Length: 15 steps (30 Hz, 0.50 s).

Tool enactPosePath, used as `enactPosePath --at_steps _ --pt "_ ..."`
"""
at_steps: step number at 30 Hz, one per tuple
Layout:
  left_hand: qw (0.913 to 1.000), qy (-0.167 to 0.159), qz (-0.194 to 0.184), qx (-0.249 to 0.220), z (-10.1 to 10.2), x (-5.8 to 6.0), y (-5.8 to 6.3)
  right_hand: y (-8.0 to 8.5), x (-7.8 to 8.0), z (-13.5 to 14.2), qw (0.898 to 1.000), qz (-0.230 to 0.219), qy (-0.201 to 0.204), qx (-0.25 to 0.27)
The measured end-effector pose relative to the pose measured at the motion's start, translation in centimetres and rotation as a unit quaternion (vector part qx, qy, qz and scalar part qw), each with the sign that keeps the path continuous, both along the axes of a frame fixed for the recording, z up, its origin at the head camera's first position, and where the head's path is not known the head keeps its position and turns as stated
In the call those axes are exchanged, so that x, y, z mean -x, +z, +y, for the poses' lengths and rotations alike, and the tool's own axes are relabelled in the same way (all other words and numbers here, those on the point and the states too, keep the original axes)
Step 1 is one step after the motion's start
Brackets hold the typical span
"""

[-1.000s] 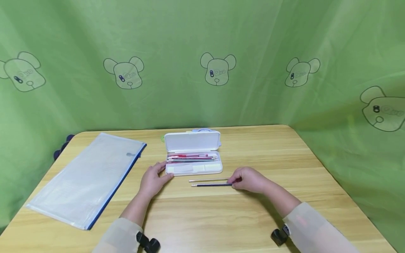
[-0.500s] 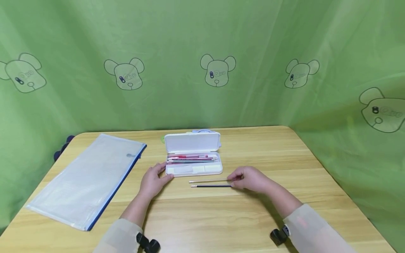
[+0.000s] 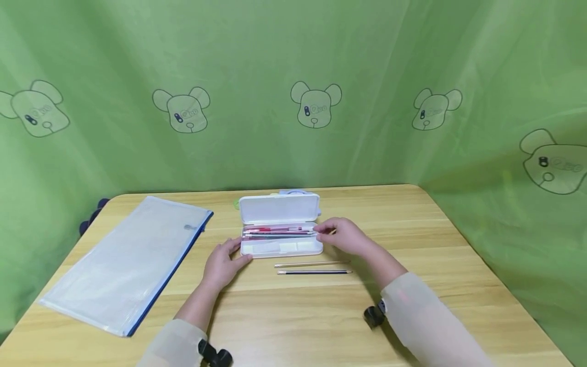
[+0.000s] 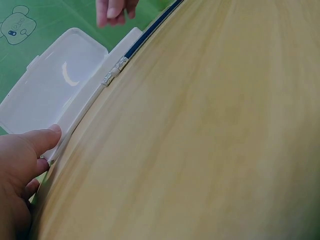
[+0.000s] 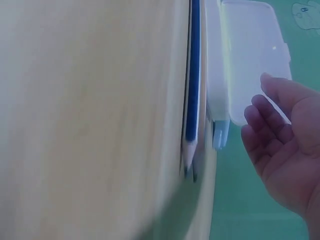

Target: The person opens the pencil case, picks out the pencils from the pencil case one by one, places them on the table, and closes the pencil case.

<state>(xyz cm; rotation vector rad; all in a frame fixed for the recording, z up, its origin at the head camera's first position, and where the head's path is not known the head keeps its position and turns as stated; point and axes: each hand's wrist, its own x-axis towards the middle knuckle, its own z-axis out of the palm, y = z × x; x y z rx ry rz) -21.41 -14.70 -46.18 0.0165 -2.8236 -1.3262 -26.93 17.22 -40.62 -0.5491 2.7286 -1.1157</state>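
A white pencil case [image 3: 281, 254] stands with its lid up in the middle of the table. Several pens and pencils [image 3: 277, 233] lie along its back compartment. My left hand [image 3: 222, 264] holds the case's near left corner, thumb on the front rim and fingers at the side. At the right end of the case is my right hand [image 3: 343, 236], fingertips over the pencil ends; in the right wrist view its fingers are loosely bent with nothing between them. In front of the case, a dark blue pencil [image 3: 314, 272] and a natural wood-coloured pencil [image 3: 312, 263] lie side by side.
To the left lies a translucent zip bag [image 3: 128, 265] with a blue edge. Light blue and green items [image 3: 236, 203] peek out behind the case lid. Behind the wooden table [image 3: 348, 326] hangs a green curtain [image 3: 257, 46] with bear drawings.
My right hand has let go of the two pencils in front and moved up and left to the right end of the case. My left hand stays at its corner.
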Motion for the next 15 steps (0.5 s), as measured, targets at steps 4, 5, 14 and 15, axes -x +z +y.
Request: enactPosePath --at_steps 4,5,14,15 --pt "1.0000 0.001 -0.004 -0.001 0.0 0.0 0.0 -0.5 1.4 -1.4 1.000 -0.010 -0.010 -0.014" --pt "1.0000 0.001 -0.003 0.000 0.1 0.0 0.0 -0.6 1.7 -1.8 1.000 -0.015 -0.013 -0.019" --pt "1.0000 0.001 0.003 0.004 0.1 0.1 -0.1 -1.2 3.2 -4.2 0.998 -0.031 -0.006 -0.059" --pt "1.0000 0.001 0.004 0.004 0.0 0.2 -0.2 -1.3 3.2 -4.3 0.997 -0.029 -0.003 -0.065"
